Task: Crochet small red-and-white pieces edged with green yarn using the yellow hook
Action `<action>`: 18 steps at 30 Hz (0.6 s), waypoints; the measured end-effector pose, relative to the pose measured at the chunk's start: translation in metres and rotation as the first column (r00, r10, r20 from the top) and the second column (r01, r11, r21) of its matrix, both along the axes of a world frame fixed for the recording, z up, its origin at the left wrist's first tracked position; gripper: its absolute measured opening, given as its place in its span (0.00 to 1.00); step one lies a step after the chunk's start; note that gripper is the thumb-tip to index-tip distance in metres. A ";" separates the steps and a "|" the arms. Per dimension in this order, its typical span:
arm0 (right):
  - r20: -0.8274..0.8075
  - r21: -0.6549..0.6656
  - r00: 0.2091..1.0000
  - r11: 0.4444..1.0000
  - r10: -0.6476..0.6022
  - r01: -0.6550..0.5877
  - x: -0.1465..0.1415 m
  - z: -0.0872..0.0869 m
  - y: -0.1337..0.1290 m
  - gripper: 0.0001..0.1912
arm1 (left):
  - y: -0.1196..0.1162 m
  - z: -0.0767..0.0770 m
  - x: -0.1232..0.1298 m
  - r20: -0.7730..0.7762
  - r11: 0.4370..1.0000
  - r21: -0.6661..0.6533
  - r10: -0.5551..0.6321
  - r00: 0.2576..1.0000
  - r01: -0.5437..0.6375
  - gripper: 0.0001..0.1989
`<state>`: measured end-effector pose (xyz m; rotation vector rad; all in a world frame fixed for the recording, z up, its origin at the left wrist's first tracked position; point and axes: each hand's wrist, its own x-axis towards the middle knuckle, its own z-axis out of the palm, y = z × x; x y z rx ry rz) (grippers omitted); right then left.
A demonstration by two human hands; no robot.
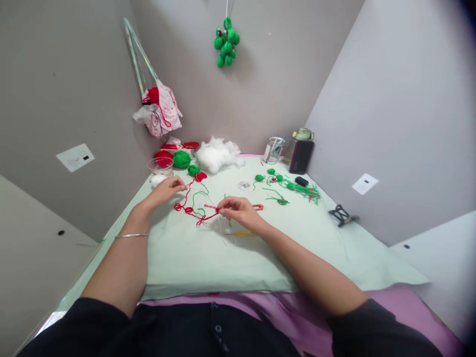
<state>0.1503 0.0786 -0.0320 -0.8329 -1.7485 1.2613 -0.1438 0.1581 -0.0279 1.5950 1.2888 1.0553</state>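
Note:
My right hand (238, 210) pinches a small red crocheted strip (211, 208) over the middle of the table, with white thread (220, 230) hanging below it. My left hand (171, 186) is raised to the left, its fingertips pressed together on a thin white thread that runs toward my right hand. Loose red yarn (189, 210) lies in loops between the hands, joined to the red piece. A green yarn strand (194, 199) curls beside it. A yellow stick-like tool (245, 234) lies under my right wrist.
White stuffing (219, 154), green yarn balls (181, 159) and a clear tub (160, 166) stand at the back left. Small green pieces (290, 185), a phone (301, 156), a glass of tools (273, 150) and a black claw clip (342, 215) are at the right.

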 end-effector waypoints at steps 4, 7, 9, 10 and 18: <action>-0.151 -0.160 0.982 0.983 -0.114 0.090 0.013 0.006 0.011 0.18 | 0.002 0.009 0.000 0.255 0.964 0.126 0.197 0.947 -0.234 0.12; -0.205 -0.261 0.964 0.958 -0.172 0.116 0.019 0.008 0.015 0.21 | 0.004 0.015 -0.003 0.432 0.913 0.130 0.300 0.850 -0.388 0.14; -0.219 -0.311 0.957 0.943 -0.193 0.119 0.019 0.008 0.017 0.22 | 0.004 0.019 -0.001 0.507 0.902 0.106 0.313 0.803 -0.419 0.14; -0.220 -0.329 0.956 0.937 -0.196 0.117 0.019 0.007 0.017 0.22 | 0.003 0.020 0.003 0.528 0.909 0.094 0.300 0.795 -0.406 0.14; -0.155 -0.305 0.971 0.944 -0.180 0.127 0.012 0.005 0.014 0.23 | -0.040 0.007 0.082 0.389 0.961 -0.082 -0.214 0.896 0.265 0.15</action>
